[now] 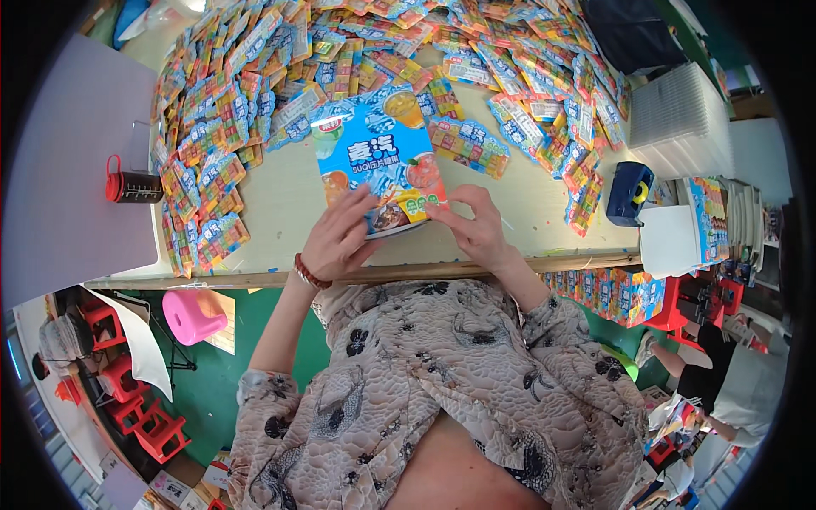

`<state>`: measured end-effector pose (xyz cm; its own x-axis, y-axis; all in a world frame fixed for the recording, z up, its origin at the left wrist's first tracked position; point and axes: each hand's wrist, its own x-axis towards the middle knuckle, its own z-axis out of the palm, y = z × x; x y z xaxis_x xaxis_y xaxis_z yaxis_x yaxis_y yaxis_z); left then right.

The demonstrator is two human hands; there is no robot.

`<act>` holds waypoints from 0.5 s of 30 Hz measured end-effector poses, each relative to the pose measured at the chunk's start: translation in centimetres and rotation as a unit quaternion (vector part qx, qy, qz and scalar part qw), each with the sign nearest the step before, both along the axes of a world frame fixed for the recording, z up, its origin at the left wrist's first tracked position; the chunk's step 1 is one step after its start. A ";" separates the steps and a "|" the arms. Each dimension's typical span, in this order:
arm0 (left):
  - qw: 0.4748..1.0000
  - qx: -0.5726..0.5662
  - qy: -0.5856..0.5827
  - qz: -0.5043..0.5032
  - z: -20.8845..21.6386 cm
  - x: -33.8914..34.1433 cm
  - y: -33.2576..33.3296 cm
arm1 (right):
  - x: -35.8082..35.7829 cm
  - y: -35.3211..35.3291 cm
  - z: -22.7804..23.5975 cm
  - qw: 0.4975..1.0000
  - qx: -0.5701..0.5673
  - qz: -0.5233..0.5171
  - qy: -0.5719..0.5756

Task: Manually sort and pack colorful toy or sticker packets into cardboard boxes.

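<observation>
A blue cardboard box (374, 140) with bright fruit and drink pictures is tilted up at the near middle of the table, its front facing me. My left hand (342, 231) grips its lower left corner, the fingers bent over the front. At the lower right corner, my right hand (478, 223) pinches the edge between thumb and forefinger. The box's back and its underside are hidden. Just right of the box lies a flat colourful packet (469, 146), and many like it are heaped beyond.
Piled packets (229, 110) spread across the table's far side and left. At the right stand a navy tape dispenser (629, 194) and a stack of clear plastic trays (680, 119). A dark cup (136, 186) is at the left. A pink stool (194, 314) stands below; another person (739, 374) is at lower right.
</observation>
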<state>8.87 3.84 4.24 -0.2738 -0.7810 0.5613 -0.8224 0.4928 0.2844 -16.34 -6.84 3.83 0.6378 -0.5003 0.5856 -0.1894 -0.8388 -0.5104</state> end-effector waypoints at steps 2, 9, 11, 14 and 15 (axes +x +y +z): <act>0.997 0.025 0.027 -0.062 -1.0 -0.1 -0.4 | 0.2 -0.4 0.3 0.999 -0.032 0.018 0.002; 0.999 0.044 -0.017 -0.025 -1.0 -0.9 -0.2 | 0.4 0.5 -1.2 1.000 0.010 0.019 0.003; 1.000 -0.003 -0.026 -0.004 -1.4 -1.4 -0.5 | 0.7 0.9 -3.0 0.998 -0.051 -0.027 -0.031; 1.000 -0.019 -0.014 -0.001 -1.5 -1.8 -0.6 | 0.9 1.3 -3.6 0.995 -0.087 -0.047 -0.025; 1.000 -0.026 -0.008 -0.015 -1.4 -1.8 -0.6 | 0.8 1.2 -3.2 0.993 -0.095 -0.061 -0.018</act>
<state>7.11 3.20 2.80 -0.3060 -0.7424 0.5960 -0.8109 0.5312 0.2454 -15.51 -5.60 0.59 0.5568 -0.4511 0.6975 -0.2804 -0.8925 -0.3534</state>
